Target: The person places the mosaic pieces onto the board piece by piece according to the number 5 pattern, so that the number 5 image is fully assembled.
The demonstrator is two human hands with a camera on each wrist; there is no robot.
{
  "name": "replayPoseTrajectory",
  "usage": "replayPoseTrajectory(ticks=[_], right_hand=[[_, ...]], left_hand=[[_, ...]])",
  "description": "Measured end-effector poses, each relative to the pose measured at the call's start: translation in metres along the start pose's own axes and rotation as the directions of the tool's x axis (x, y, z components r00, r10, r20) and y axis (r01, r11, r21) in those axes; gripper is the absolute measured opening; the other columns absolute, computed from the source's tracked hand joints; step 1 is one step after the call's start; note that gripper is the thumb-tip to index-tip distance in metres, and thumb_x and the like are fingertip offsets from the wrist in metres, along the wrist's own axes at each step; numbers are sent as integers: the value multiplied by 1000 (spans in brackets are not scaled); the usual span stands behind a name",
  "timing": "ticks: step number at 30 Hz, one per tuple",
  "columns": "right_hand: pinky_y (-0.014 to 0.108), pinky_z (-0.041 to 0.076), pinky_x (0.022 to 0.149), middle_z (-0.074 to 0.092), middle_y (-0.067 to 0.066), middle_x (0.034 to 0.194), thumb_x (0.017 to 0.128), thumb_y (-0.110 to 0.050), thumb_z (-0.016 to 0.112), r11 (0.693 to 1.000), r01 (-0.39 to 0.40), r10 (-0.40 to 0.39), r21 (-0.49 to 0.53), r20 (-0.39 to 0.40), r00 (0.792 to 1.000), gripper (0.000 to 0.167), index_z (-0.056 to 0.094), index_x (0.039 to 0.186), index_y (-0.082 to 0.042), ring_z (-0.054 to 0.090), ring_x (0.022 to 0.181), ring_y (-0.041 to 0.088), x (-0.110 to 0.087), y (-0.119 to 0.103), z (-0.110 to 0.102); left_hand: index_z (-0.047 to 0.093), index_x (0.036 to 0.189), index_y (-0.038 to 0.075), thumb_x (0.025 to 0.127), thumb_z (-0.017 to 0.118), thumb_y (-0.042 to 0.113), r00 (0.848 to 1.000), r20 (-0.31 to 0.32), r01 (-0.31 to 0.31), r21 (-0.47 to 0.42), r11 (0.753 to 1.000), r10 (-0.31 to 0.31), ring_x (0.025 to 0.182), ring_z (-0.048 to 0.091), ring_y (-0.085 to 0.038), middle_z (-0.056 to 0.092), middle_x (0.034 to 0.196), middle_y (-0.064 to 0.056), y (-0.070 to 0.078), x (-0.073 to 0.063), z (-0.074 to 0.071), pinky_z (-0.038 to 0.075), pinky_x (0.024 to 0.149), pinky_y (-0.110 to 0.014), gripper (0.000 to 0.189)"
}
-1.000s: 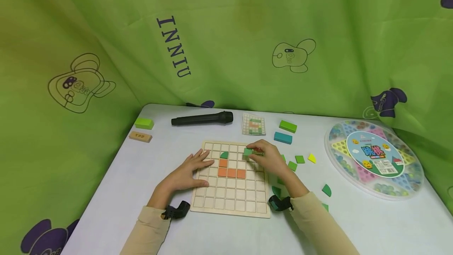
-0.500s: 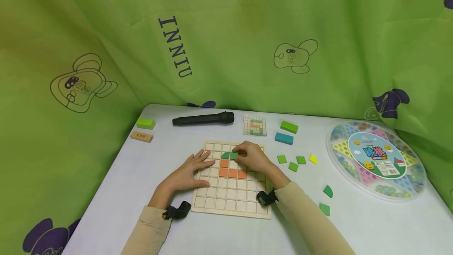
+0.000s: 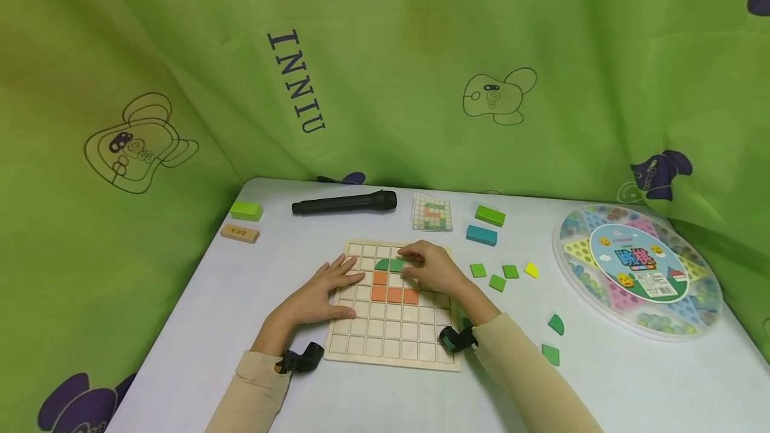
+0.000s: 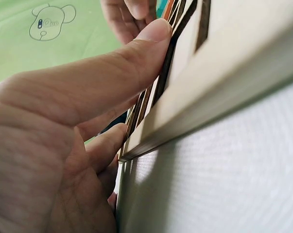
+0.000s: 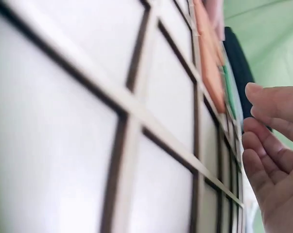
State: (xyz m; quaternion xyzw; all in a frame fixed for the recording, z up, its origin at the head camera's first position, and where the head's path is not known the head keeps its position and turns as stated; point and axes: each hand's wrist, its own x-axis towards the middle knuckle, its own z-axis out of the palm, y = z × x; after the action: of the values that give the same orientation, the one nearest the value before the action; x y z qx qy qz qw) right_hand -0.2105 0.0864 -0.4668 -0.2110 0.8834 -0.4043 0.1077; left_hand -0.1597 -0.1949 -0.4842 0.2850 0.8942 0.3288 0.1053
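My left hand (image 3: pixel 331 289) rests with spread fingers on the left edge of a wooden grid board (image 3: pixel 391 331); in the left wrist view its thumb (image 4: pixel 122 73) lies along the frame. A dark green quarter-circle tile (image 3: pixel 381 264) and a green square tile (image 3: pixel 396 265) sit side by side in the board's second row. Below them, orange square tiles (image 3: pixel 394 295) form an L. My right hand (image 3: pixel 434 268) hovers just right of the green square, fingertips close to it. In the right wrist view its thumb and fingers are slightly apart, with nothing seen between them.
Right of the board lie several loose green tiles (image 3: pixel 497 282), a yellow piece (image 3: pixel 531 270) and a green quarter-circle (image 3: pixel 556 324). Behind are a black microphone (image 3: pixel 345 203), a pattern card (image 3: pixel 432 212) and blocks (image 3: pixel 482 235). A round marble-game box (image 3: pixel 637 272) stands at right.
My right hand has moved left across the board with the green square tile, set it beside the quarter-circle and let go, drawing back slightly. My left hand has stayed in place.
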Motion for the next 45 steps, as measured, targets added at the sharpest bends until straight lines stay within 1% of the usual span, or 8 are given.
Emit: replayPoseTrajectory(ticks=[7, 12, 18, 22, 31, 36, 41, 45], right_hand=[[44, 48, 97, 61, 9, 121, 88, -14, 67, 999, 7, -4, 34, -83, 997, 38, 61, 124, -5, 57, 114, 29, -25, 9, -26], [46, 47, 98, 61, 13, 123, 87, -13, 68, 999, -52, 52, 3, -143, 988, 39, 61, 124, -3, 57, 113, 32, -46, 28, -48], [50, 48, 95, 57, 17, 128, 87, -15, 68, 988, -155, 150, -17, -159, 976, 41, 59, 125, -3, 55, 117, 37, -64, 54, -69], [51, 48, 94, 58, 19, 126, 87, -15, 68, 984, -167, 156, -66, -150, 976, 41, 59, 125, -2, 55, 116, 38, -69, 66, -77], [51, 46, 92, 58, 18, 115, 82, -2, 69, 985, -112, 97, -131, -111, 989, 27, 66, 110, -1, 55, 108, 35, -72, 74, -82], [49, 48, 90, 61, 16, 111, 84, -4, 68, 981, -109, 91, -159, -116, 989, 25, 66, 108, -2, 57, 104, 33, -69, 69, -81], [49, 48, 94, 62, 17, 117, 86, -8, 67, 991, -109, 99, -84, -113, 989, 27, 64, 112, -3, 57, 110, 35, -60, 52, -74], [48, 48, 95, 62, 15, 116, 86, -10, 67, 996, -84, 82, -16, -107, 991, 27, 64, 113, -3, 57, 109, 32, -49, 37, -62]], left_hand=[[48, 140, 13, 76, 76, 43, 1000, -1, 3, 16, 1000, -3, 146, 10, -35, 22, 157, -12, -2, 0, 1, 8, 116, -58, 76], [49, 140, 13, 76, 76, 42, 1000, -3, 2, 15, 1000, -2, 146, 10, -35, 23, 156, -13, -1, 0, 1, 7, 116, -58, 76], [49, 140, 12, 76, 76, 41, 1000, -3, 15, 11, 1000, -15, 146, 10, -35, 23, 156, -13, 1, -1, 0, 7, 117, -57, 75], [49, 139, 12, 76, 76, 40, 1000, -1, 15, 6, 1000, -15, 146, 10, -36, 23, 156, -14, 2, -1, -1, 7, 116, -58, 75], [49, 140, 12, 76, 76, 41, 1000, 1, 17, 6, 1000, -17, 146, 10, -34, 23, 157, -12, 3, 0, 0, 7, 117, -57, 75], [49, 140, 12, 76, 76, 42, 1000, 1, 10, 8, 1000, -10, 146, 10, -35, 23, 157, -12, 1, 1, 1, 7, 116, -58, 76], [48, 140, 13, 75, 76, 42, 1000, -1, 8, 11, 1000, -8, 146, 10, -35, 23, 156, -13, 0, 0, 1, 7, 116, -58, 76], [48, 140, 12, 76, 76, 42, 1000, 1, 6, 14, 1000, -6, 146, 10, -36, 23, 156, -13, 0, 0, 1, 8, 116, -59, 76]])
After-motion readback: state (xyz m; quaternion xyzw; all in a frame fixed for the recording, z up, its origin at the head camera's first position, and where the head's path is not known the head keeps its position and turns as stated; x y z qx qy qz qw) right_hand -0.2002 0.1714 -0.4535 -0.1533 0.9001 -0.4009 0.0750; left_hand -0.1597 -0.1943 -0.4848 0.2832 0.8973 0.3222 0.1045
